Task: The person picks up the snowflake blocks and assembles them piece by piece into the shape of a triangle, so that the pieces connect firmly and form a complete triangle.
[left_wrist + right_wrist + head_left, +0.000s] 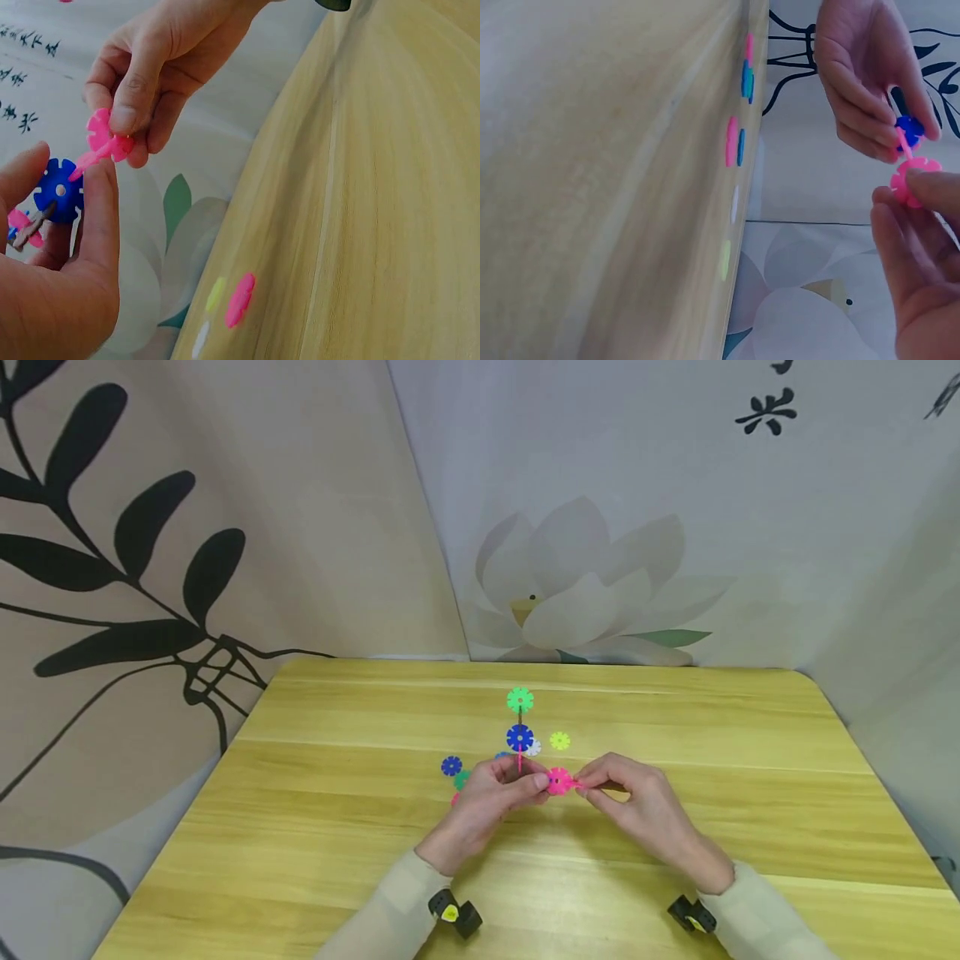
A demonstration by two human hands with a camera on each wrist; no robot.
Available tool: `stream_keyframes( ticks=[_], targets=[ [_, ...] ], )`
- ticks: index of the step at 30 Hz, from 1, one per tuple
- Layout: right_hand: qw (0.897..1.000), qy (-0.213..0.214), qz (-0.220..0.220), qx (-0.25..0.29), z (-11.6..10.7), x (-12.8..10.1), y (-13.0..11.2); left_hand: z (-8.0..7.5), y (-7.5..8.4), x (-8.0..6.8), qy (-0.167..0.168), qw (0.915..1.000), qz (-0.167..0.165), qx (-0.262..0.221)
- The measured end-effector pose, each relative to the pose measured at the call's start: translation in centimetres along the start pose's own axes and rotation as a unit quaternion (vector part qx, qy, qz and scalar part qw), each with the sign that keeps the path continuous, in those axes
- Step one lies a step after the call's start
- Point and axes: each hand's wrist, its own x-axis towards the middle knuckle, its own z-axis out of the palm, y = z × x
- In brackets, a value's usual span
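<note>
My left hand (pixel 487 802) grips a chain of notched plastic discs, linked at their slots. Rising from its fingers are a pink disc seen edge-on, a blue disc (pixel 520 737), a brown one edge-on and a green disc (pixel 520 700) on top. Another blue disc (pixel 60 190) sits between the left thumb and fingers. To the right, a pink disc (pixel 558 781) shows between the two hands. My right hand (pixel 648 802) pinches a pink disc (pixel 916 180) between thumb and fingers, and a second pink piece bridges from it to the blue disc. Fingers partly hide the joints.
Loose discs lie on the wooden table (pixel 300 827): a dark blue one (pixel 451 766) and a teal one (pixel 462 779) left of the hands, a yellow one (pixel 559 741) and a white one (pixel 533 747) beyond them. A printed cloth backdrop (pixel 337 527) stands behind the table.
</note>
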Motion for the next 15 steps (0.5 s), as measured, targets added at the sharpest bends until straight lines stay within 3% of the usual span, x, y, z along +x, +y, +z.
stream_keyframes(
  ticks=[5, 9, 15],
  targets=[
    [0.999, 0.014, -0.025, -0.026, 0.48, 0.09, 0.26, 0.4, -0.04, 0.01, -0.005, 1.0, 0.006, 0.002],
    [0.998, 0.027, -0.052, -0.034, 0.83, 0.27, 0.3, 0.68, -0.25, 0.02, 0.016, 0.9997, 0.008, 0.015],
    [1.0, 0.003, -0.023, -0.01, 0.95, 0.16, 0.11, 0.75, -0.44, -0.05, 0.049, 0.9981, 0.02, 0.031]
  ],
)
